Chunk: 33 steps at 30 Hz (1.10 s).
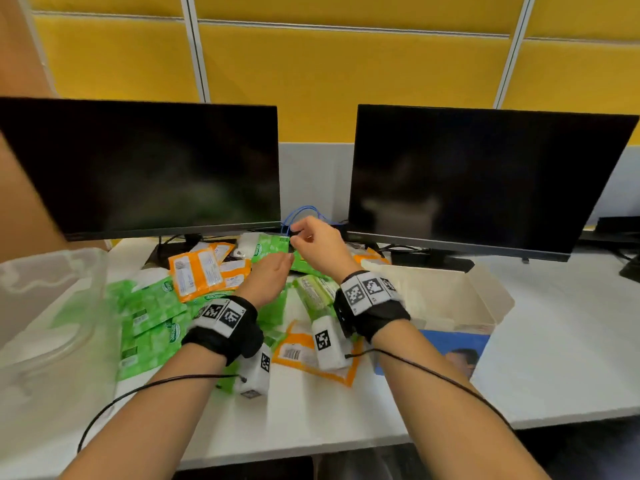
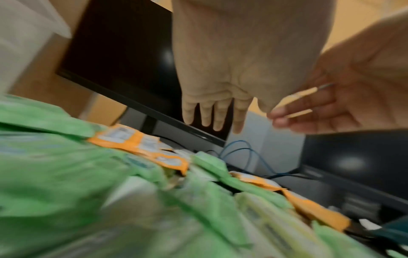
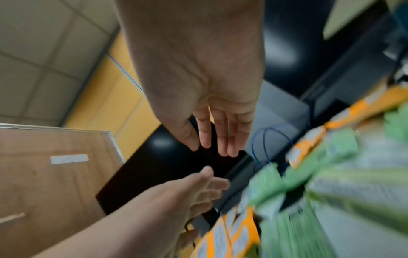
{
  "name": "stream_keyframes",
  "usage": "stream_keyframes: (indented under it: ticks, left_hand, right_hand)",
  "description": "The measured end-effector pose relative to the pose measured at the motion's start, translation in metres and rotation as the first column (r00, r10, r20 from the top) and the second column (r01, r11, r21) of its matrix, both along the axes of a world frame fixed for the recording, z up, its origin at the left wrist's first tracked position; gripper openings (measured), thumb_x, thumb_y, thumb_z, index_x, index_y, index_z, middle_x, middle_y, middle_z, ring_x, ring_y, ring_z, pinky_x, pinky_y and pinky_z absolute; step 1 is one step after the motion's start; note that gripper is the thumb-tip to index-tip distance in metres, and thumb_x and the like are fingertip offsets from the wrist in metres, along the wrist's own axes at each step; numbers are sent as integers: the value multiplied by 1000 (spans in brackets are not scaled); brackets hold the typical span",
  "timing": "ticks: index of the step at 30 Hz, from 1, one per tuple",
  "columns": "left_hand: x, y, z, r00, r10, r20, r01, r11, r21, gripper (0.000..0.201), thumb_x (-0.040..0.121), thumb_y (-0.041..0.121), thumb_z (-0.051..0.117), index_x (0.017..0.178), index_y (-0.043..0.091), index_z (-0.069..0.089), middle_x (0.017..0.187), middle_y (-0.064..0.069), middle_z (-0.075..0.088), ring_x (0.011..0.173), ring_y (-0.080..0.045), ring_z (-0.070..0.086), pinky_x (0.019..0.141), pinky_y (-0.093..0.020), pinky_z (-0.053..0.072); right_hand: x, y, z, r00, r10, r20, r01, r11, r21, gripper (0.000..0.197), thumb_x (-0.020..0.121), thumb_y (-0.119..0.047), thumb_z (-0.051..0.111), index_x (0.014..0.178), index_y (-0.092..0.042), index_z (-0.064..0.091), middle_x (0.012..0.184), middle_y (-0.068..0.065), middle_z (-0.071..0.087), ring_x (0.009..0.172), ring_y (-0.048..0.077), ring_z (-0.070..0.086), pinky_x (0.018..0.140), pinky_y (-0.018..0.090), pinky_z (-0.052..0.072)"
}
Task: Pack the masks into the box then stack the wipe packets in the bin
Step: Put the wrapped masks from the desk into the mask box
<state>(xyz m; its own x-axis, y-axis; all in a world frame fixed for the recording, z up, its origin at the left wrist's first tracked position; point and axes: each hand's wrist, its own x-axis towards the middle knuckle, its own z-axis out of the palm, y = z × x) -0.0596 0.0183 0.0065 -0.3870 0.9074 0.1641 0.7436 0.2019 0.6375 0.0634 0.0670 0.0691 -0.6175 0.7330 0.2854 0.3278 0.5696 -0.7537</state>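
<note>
Several green wipe packets [image 1: 152, 317] and orange wipe packets [image 1: 197, 275] lie scattered over the white desk [image 1: 554, 341]. A clear plastic bin [image 1: 52, 289] stands at the left. An open white box [image 1: 450, 299] with a blue printed side stands at the right. My left hand [image 1: 282, 263] reaches forward over the pile, its fingers [image 2: 212, 115] straight and holding nothing. My right hand [image 1: 299, 239] hovers just beyond it at the back of the pile; the right wrist view shows its fingers [image 3: 220, 139] relaxed and empty. I cannot make out any mask for certain.
Two dark monitors [image 1: 145, 168] [image 1: 478, 181] stand across the back of the desk, their stands behind the packets. A looped blue cable [image 1: 304, 213] rises in the gap between them, right behind my right hand. A yellow partition closes off the back.
</note>
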Motion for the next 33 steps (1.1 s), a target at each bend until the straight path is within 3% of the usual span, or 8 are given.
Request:
stream_keyframes:
  ticks: [3, 8, 11, 16, 24, 27, 30, 33]
  left_hand:
    - [-51, -20, -25, 974, 167, -155, -180, 981, -76, 36, 100, 30, 40, 115, 3, 59, 119, -18, 57, 114, -34, 50, 95, -40, 40]
    - [-107, -54, -63, 855, 461, -239, -514, 813, -273, 57, 92, 39, 50, 142, 16, 37, 154, -16, 22, 142, -35, 17, 114, -49, 21]
    - [-123, -59, -76, 801, 554, -228, -599, 735, -319, 69, 91, 46, 52, 147, 17, 25, 157, -22, 9, 145, -38, 8, 118, -47, 10]
    - [-151, -52, -60, 722, 671, -171, -681, 642, -353, 62, 95, 50, 40, 140, 7, 35, 146, -25, 29, 135, -39, 27, 109, -44, 27]
    - [-182, -40, -54, 630, 771, -91, -707, 521, -478, 60, 101, 44, 28, 151, 11, 20, 158, -18, 5, 144, -41, 7, 115, -55, 10]
    - [-188, -43, -54, 589, 808, -24, -724, 514, -459, 62, 102, 37, 32, 150, 5, 11, 156, -26, 4, 144, -42, 9, 114, -46, 16]
    - [-199, -41, -64, 573, 820, -9, -739, 511, -439, 78, 93, 56, 38, 152, 17, 6, 155, -27, 2, 143, -42, 9, 115, -49, 14]
    - [-201, -42, -64, 502, 864, 42, -780, 473, -410, 78, 93, 52, 42, 152, 13, 9, 154, -29, 6, 143, -42, 12, 115, -48, 13]
  right_hand:
    - [-44, 2, -35, 986, 82, 146, -56, 983, -175, 34, 91, -20, 57, 123, -10, 58, 112, 10, 63, 94, 21, 59, 77, 25, 43]
    - [-87, -4, -94, 901, 236, 365, -107, 934, -340, 58, 89, -30, 62, 142, -15, 41, 142, 10, 47, 125, 25, 50, 104, 34, 42]
    - [-103, -13, -112, 743, 385, 547, -262, 920, -292, 72, 90, -39, 60, 151, -24, 25, 159, 3, 19, 143, 23, 26, 115, 38, 27]
    - [-128, -7, -132, 549, 237, 801, -341, 939, -45, 75, 85, -51, 60, 150, -36, 24, 161, 2, -7, 148, 29, -8, 118, 54, 6]
    - [-149, 19, -126, 751, 178, 635, -133, 984, -119, 42, 94, -39, 52, 131, -20, 49, 140, 7, 44, 133, 29, 37, 109, 38, 30]
    - [-160, 32, -129, 835, 80, 544, 26, 983, -184, 54, 92, -39, 56, 139, -17, 38, 142, 10, 44, 130, 32, 41, 104, 38, 37]
    - [-167, 44, -129, 861, 40, 508, 114, 957, -268, 74, 93, -37, 56, 149, -5, 20, 151, 15, 33, 135, 32, 39, 105, 38, 37]
    - [-166, 61, -122, 882, 17, 471, 179, 913, -368, 53, 94, -22, 56, 140, 1, 39, 142, 17, 45, 129, 30, 46, 88, 28, 40]
